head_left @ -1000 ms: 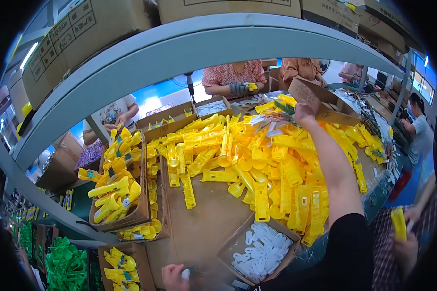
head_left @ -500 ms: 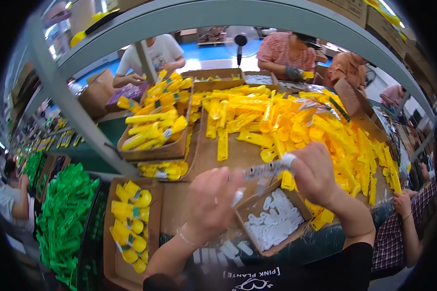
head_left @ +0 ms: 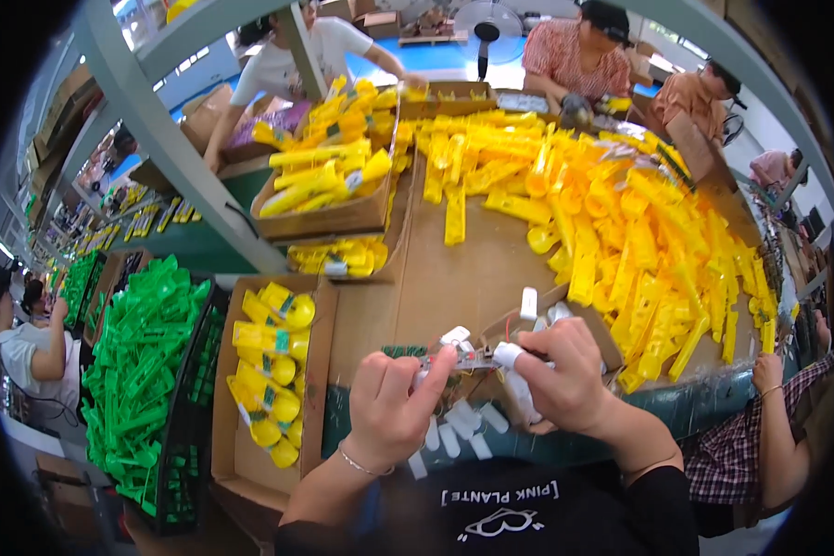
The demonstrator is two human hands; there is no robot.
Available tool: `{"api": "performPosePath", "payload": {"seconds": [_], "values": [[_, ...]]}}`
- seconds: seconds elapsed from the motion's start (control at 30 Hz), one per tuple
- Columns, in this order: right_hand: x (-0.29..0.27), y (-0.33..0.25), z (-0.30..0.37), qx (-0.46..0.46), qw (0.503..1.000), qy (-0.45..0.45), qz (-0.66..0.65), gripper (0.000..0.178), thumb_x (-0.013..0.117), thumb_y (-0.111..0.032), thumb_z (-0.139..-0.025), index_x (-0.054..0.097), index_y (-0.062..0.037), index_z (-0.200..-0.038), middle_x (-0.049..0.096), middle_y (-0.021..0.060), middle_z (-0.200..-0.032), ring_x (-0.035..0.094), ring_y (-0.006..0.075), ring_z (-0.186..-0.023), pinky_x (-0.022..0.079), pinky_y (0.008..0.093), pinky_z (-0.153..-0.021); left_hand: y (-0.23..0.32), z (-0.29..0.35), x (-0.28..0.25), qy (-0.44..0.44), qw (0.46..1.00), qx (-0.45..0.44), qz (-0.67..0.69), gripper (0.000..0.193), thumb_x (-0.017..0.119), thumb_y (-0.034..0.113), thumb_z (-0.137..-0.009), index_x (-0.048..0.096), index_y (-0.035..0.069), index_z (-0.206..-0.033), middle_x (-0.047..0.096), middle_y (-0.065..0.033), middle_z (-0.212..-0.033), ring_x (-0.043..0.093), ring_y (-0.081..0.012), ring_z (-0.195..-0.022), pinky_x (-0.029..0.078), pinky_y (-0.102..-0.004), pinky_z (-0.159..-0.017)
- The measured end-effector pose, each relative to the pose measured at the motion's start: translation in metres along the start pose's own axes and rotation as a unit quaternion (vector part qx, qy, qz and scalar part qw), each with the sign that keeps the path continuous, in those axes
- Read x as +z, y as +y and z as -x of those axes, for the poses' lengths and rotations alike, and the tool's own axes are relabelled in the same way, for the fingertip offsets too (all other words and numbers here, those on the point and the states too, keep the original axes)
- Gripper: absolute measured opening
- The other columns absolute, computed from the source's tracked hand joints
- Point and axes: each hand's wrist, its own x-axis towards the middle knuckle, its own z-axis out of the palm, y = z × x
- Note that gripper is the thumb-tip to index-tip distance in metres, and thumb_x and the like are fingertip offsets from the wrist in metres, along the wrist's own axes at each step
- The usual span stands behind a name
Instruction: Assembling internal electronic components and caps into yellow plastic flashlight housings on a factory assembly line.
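Note:
My left hand is closed, pinching a thin strip that looks like a small circuit board. Its green end sticks out beyond my left fingers. At the strip's other end, my right hand is closed, with a white cover on its thumb pressed there. Exactly how the right fingertips grip is partly hidden. Both hands are just above a carton of white plastic pieces, which my right hand largely covers. Several loose white pieces lie close to my body, below the strip.
A large heap of yellow plastic parts spreads over the cardboard-covered table. At the left stand a carton of yellow parts and a black crate of green parts. A metal post rises at left. Co-workers sit opposite and at right.
Both hands have come lower and nearer my body, with the strip now almost level. The view has shifted. At the back left, a co-worker's arm now reaches toward the yellow parts.

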Motion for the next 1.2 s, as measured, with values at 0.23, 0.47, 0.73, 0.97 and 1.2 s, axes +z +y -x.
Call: {"api": "performPosePath", "payload": {"seconds": [0.23,0.47,0.73,0.97,1.2], "values": [[0.011,-0.015,0.005,0.005,0.999,0.045,-0.006,0.025,0.063,-0.002,-0.057,0.055,-0.0002,-0.081,0.055,0.0095,-0.081,0.048,0.0228,-0.059,0.038,0.0347,-0.055,-0.009,0.01,-0.016,0.054,0.991,-0.072,0.096,0.05,0.059,-0.007,-0.059,0.064,0.004,-0.107,0.049,-0.0075,-0.081,0.049,-0.0236,-0.071,0.042,-0.0315,-0.061],[0.013,-0.026,0.013,0.021,0.999,0.012,-0.048,0.022,0.059,0.006,-0.06,0.055,0.0,-0.082,0.057,0.0115,-0.08,0.049,0.0259,-0.059,0.037,0.0354,-0.052,-0.006,0.022,-0.023,-0.065,0.992,-0.066,0.085,0.051,0.054,-0.012,-0.053,0.068,0.006,-0.099,0.047,-0.0066,-0.076,0.049,-0.0222,-0.067,0.04,-0.0306,-0.054],[0.002,-0.034,0.019,0.074,0.98,-0.111,-0.145,0.032,0.062,0.002,-0.059,0.057,-0.0007,-0.09,0.056,0.01,-0.082,0.053,0.0281,-0.068,0.043,0.0365,-0.061,-0.002,0.029,-0.047,-0.047,0.991,-0.065,0.108,0.038,0.057,-0.008,-0.053,0.068,0.004,-0.087,0.046,-0.0059,-0.066,0.048,-0.0221,-0.06,0.037,-0.0292,-0.049],[0.009,-0.028,0.001,0.098,0.972,-0.182,-0.109,0.053,0.069,-0.008,-0.058,0.053,0.0008,-0.107,0.05,0.0158,-0.106,0.051,0.0316,-0.097,0.041,0.0394,-0.082,-0.019,0.033,-0.019,-0.021,0.995,-0.05,0.08,0.031,0.059,-0.003,-0.057,0.062,-0.002,-0.088,0.047,-0.0091,-0.078,0.051,-0.0256,-0.071,0.044,-0.034,-0.058],[0.027,0.008,-0.022,0.2,0.959,-0.158,-0.127,0.064,0.078,-0.02,-0.059,0.051,0.0026,-0.113,0.052,0.0157,-0.112,0.052,0.033,-0.102,0.041,0.0395,-0.087,-0.029,0.045,0.008,-0.019,0.998,-0.032,0.058,0.03,0.06,-0.002,-0.058,0.063,-0.001,-0.088,0.047,-0.0074,-0.077,0.05,-0.0237,-0.068,0.045,-0.0324,-0.057]]}}
